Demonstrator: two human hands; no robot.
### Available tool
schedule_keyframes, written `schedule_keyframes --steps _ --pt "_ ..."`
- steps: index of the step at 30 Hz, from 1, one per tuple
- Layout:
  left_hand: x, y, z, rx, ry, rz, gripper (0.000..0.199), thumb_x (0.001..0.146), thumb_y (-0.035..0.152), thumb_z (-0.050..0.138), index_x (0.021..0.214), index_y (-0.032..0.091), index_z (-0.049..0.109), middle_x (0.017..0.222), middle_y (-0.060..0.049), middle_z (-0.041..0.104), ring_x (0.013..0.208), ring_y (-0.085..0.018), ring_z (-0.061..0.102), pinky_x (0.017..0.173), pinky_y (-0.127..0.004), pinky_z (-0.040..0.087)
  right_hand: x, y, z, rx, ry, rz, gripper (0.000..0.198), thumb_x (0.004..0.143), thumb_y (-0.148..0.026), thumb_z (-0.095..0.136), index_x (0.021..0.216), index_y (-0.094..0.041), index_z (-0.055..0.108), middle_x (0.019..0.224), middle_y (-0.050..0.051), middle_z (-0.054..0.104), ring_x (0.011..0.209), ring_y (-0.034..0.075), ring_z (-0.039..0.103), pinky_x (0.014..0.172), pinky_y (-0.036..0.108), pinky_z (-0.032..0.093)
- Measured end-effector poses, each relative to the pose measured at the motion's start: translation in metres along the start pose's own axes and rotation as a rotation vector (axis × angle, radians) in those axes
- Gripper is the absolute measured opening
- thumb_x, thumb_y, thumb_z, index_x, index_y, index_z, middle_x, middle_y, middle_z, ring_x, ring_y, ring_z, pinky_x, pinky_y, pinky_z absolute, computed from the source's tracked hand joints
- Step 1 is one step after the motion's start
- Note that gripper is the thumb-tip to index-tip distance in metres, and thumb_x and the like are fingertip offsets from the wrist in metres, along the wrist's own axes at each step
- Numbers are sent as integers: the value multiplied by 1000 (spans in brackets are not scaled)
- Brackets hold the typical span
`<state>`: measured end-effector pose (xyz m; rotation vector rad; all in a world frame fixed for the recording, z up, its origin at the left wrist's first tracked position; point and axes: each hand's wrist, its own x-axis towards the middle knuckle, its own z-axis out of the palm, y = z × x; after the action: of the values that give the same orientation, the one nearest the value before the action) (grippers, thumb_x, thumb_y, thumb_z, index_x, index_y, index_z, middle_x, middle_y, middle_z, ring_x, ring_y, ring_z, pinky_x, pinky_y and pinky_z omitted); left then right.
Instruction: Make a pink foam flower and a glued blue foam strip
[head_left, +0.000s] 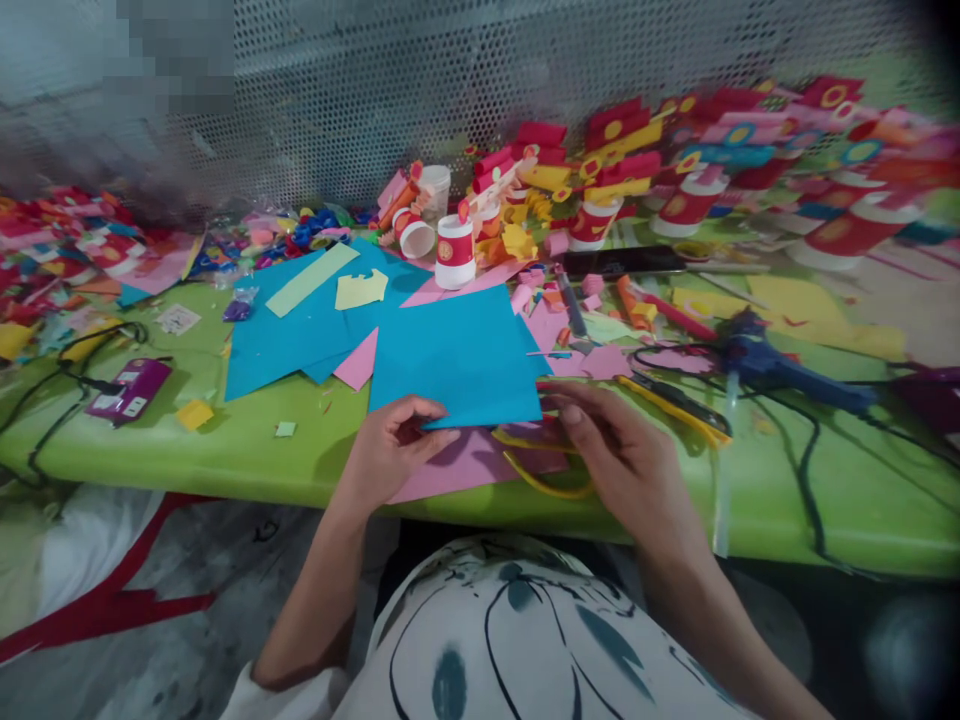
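My left hand (pixel 401 450) is closed on the near edge of a blue paper sheet (pixel 454 355), thumb below the edge and fingers curled at its left corner. At the sheet's right edge is my right hand (pixel 630 450), its fingers reaching out to the paper near the corner. Its thumb lies off the sheet, and nothing shows in its grasp. Under the sheet lies pink paper (pixel 442 475). Yellow scissor-like handles (pixel 551 485) rest between the pink paper and my right hand. More blue sheets (pixel 277 340) lie to the left, bearing pale yellow strips (pixel 313 280).
A blue glue gun (pixel 795 370) and a yellow-black cutter (pixel 675 405) lie to the right, with cords. Red-and-white paper cups (pixel 455 252) with paper figures line the back. At left sits a purple box (pixel 131 390) with a cable. The green table (pixel 247 450) ends near my body.
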<state>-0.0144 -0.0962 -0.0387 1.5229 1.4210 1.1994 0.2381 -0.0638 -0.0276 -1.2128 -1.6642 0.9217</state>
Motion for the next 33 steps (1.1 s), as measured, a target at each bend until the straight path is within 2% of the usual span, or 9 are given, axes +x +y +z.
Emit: schedule_keyframes --steps 3,5,9,12,14,20,24,29,33 --pt "-2 -2 -2 2 -59 53 15 84 32 79 90 21 71 94 -5 73 85 -18 67 74 -30 54 1 -4 -1 110 -37 49 26 98 -40 61 118 -27 71 95 5 79 84 21 77 68 32 66" --pt "-2 -2 -3 20 -96 76 13 85 31 77 91 22 71 96 -5 73 88 -18 67 76 -31 54 0 -3 -2 144 -70 47 28 95 -39 65 120 -26 70 96 4 79 85 20 77 70 31 66" --pt "-1 0 -3 69 -124 109 12 84 29 78 89 21 70 102 -7 73 98 -21 69 85 -34 54 -2 2 -3 249 -137 30 33 92 -36 68 124 -29 69 117 6 74 90 18 75 71 29 67" --pt "-1 2 -2 129 -125 111 13 84 29 78 88 21 69 105 -8 73 105 -23 68 88 -35 52 -3 3 -5 222 -163 -12 23 93 -33 67 114 -30 75 135 8 63 109 21 71 73 29 67" --pt "0 3 -1 158 -122 112 12 85 29 77 88 21 69 107 -9 72 107 -23 68 88 -35 52 -3 3 -7 176 -161 -40 17 93 -33 67 104 -30 78 137 8 60 119 24 65 73 28 66" --pt "-1 4 2 201 -109 143 11 85 27 77 88 21 69 107 -8 72 107 -23 68 87 -35 52 1 5 -10 153 -169 4 16 89 -38 69 92 -26 79 135 10 62 120 28 65 67 31 65" --pt "-4 10 6 262 19 197 8 85 25 76 89 22 70 112 -8 71 105 -23 68 85 -35 54 6 3 -8 150 -151 81 14 84 -36 71 82 -23 75 133 12 67 127 31 62 80 36 62" --pt "-8 16 13 338 234 402 12 83 17 78 91 21 70 117 -9 69 112 -23 66 93 -39 54 10 -3 -6 186 -142 158 16 81 -37 72 74 -23 72 132 10 69 127 30 62 93 40 55" --pt "-9 20 15 357 293 510 15 82 15 78 92 21 69 120 -10 68 117 -25 65 89 -39 58 11 -3 -5 338 -164 228 18 77 -41 78 71 -25 72 128 7 73 126 29 63 98 39 53"
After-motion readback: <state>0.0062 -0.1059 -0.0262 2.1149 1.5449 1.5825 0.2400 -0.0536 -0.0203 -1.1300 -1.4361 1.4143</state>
